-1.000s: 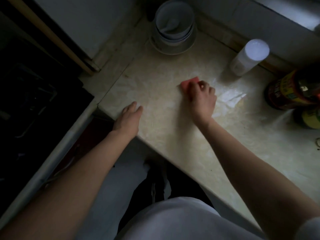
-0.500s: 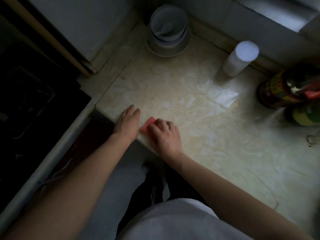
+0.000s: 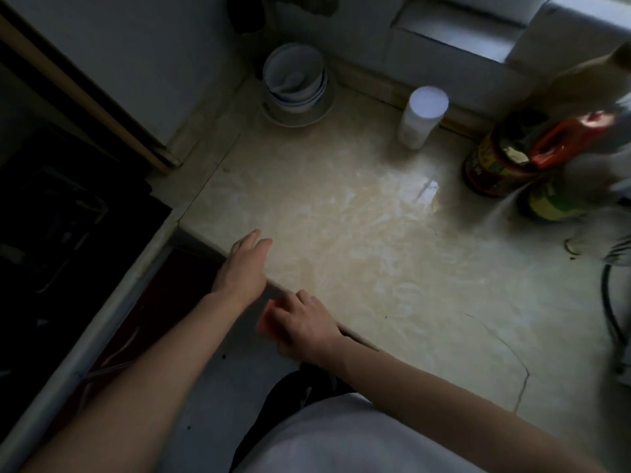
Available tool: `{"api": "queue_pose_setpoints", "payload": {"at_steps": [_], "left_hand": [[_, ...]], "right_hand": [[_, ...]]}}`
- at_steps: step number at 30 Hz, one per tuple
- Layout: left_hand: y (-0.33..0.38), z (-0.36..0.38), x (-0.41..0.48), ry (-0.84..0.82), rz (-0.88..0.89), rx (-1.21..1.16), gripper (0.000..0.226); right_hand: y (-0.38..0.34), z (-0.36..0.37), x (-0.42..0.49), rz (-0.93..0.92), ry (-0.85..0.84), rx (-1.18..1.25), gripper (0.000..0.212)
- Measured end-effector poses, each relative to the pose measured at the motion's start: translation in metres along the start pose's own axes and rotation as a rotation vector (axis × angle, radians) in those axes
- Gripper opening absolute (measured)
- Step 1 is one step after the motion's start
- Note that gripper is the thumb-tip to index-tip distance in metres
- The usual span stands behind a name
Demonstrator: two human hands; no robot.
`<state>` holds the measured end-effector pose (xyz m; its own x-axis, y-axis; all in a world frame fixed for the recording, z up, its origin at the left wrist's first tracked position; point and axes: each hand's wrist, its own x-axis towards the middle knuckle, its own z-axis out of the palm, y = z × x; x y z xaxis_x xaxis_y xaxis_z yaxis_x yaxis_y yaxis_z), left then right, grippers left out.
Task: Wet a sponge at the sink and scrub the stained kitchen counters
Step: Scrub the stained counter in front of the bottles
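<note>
The cream marbled counter (image 3: 392, 268) shines wet in streaks across its middle. My right hand (image 3: 302, 324) grips a pink-red sponge (image 3: 263, 321) at the counter's front edge, and most of the sponge is hidden under my fingers. The sponge pokes out to the left, just past the edge. My left hand (image 3: 244, 266) rests flat on the counter's front left corner with its fingers straight, a short way left of the sponge.
Stacked white bowls (image 3: 295, 83) on a plate stand at the back left corner. A white bottle (image 3: 421, 116) stands by the back wall. Dark sauce jars and a red-handled bottle (image 3: 505, 162) crowd the right side. A black stove (image 3: 61, 216) lies left of the counter.
My right hand dragged the sponge from the middle of the counter toward me, to the front edge and partly over it. My left hand stayed at the corner. The camera view shifted.
</note>
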<state>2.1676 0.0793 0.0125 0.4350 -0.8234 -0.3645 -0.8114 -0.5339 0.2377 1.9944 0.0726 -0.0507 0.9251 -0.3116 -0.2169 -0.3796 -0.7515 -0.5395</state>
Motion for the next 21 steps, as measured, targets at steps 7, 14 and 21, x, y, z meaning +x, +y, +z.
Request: {"api": "queue_pose_setpoints", "payload": {"at_steps": [7,14,21], "left_hand": [[0.012,-0.013,-0.016,0.091,0.097,-0.096,0.067],[0.072,-0.019,-0.038,0.158,0.291,-0.240,0.053],[0.158,-0.001,-0.072,0.106,0.630,-0.306,0.043]], "right_hand": [[-0.011,-0.022,-0.027,0.112,0.110,0.011,0.058],[-0.033,-0.033,-0.097,0.229,0.217,0.057,0.061],[-0.038,-0.032,-0.190,0.505,0.409,0.084,0.060]]}}
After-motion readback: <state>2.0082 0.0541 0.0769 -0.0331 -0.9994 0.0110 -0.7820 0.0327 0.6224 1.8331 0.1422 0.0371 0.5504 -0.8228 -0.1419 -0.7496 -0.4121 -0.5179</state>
